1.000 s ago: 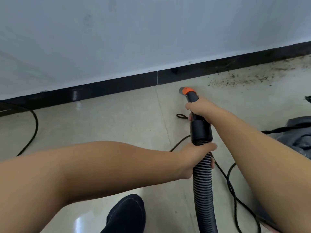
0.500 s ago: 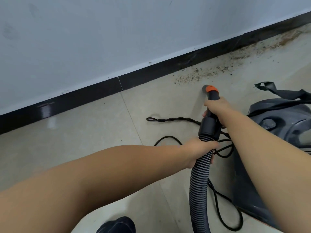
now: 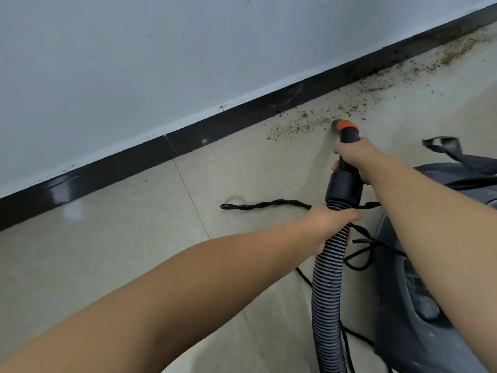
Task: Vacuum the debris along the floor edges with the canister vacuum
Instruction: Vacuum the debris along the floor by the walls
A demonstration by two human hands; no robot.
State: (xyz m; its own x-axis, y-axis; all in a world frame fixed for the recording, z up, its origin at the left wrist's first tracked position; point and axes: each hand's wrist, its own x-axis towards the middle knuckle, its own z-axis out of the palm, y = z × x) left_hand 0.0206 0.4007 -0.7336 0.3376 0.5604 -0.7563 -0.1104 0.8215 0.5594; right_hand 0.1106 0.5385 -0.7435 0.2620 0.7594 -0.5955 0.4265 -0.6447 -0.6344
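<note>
Pale beige floor tiles (image 3: 113,254) meet a black baseboard (image 3: 242,117) that climbs from the left edge to the upper right corner of the frame, under a grey-white wall (image 3: 161,55). Brown debris (image 3: 298,126) lies scattered along that edge, thickening toward the upper right. The nozzle (image 3: 345,127), black with an orange collar, sits right of centre, its long axis running from the lower middle of the frame up toward the baseboard, with its mouth at the near fringe of the crumbs. The right hand (image 3: 357,157) is wrapped closed around the black tube just below the collar; the left hand (image 3: 326,224) is closed around the ribbed hose (image 3: 326,297) under the cuff. The grey canister (image 3: 403,332) fills the lower right, a black cord (image 3: 266,204) looping beside it. Compared with half a second ago, the nozzle tip is nearer the debris and the canister shows more fully.
</note>
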